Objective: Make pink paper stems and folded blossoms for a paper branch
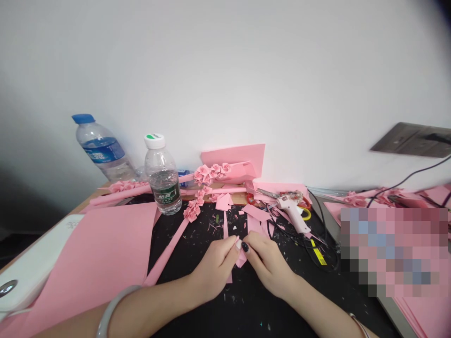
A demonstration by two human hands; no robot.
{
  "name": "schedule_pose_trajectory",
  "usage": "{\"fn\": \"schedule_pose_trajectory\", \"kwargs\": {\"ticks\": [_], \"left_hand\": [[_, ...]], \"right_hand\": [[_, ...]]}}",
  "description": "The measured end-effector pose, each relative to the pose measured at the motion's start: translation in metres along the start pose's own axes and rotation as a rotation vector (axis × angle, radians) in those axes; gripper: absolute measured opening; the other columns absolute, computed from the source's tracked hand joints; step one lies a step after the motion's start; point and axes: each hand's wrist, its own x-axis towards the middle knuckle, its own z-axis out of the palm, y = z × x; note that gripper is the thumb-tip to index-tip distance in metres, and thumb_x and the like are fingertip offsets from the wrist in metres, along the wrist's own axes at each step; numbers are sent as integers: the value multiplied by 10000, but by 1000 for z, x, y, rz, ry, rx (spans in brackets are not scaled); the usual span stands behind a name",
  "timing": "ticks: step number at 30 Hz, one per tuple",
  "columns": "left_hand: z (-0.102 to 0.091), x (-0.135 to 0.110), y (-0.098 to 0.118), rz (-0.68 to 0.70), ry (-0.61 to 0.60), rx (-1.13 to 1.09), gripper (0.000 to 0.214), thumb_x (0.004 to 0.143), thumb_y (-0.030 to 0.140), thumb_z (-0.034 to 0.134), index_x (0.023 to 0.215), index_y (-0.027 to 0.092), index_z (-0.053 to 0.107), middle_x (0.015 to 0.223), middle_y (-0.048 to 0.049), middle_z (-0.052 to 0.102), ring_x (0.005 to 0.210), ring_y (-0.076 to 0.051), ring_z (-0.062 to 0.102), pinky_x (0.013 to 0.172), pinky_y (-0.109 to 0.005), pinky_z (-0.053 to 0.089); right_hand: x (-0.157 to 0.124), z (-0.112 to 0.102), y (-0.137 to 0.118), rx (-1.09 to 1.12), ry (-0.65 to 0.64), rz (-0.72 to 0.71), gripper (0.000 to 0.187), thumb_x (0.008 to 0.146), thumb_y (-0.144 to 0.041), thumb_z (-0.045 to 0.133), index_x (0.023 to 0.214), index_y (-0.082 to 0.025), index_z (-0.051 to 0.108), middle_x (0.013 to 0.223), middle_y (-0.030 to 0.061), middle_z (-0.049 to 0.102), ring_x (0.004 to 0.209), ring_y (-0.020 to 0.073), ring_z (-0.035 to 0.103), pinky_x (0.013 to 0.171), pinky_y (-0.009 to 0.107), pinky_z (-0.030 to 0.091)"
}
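Note:
My left hand (213,265) and my right hand (269,263) meet at the middle of the black mat (246,310). Both pinch a small piece of pink paper (241,259) between their fingertips, fingers curled closed on it. A narrow pink paper strip (226,225) runs away from the hands toward the wall. Small folded pink paper roses (192,210) lie in a line beyond the hands, with more roses (211,172) near the wall. A light bangle sits on my left wrist.
A large pink sheet (102,249) covers the left of the table. Two plastic bottles (164,180) (102,150) stand at the back left. A white glue gun (292,213), scissors and cables lie right of the hands. A white device (35,263) sits at the far left.

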Motion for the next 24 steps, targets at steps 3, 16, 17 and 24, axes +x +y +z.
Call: {"fn": "schedule_pose_trajectory", "kwargs": {"ticks": [3,16,17,24], "left_hand": [[0,-1,0,-1,2,-12,377,931,361,292,628,172,412,603,24,413,566,-111,367,554,-253,286],[-11,15,-16,-364,-319,-561,554,797,616,393,591,123,539,453,-30,553,310,-83,445,316,-192,299],[-12,16,-15,-374,-328,-570,543,790,610,412,600,119,547,463,-34,566,320,-85,459,326,-191,311],[-14,19,-12,-421,-207,-663,451,751,564,527,620,133,537,460,-2,555,347,-81,474,359,-184,339]], "right_hand": [[-1,3,1,35,-33,31,288,934,-217,308,647,-207,329,622,-18,412,563,131,395,529,258,319],[0,-2,12,-109,129,0,283,909,-181,309,635,-224,256,568,-40,337,499,126,356,477,259,278],[0,-3,13,-124,128,-8,281,907,-180,313,635,-224,261,571,-38,345,499,126,358,476,261,279],[1,-6,14,-132,103,-30,280,911,-182,305,639,-224,254,583,-34,350,503,126,358,485,262,282]]}}
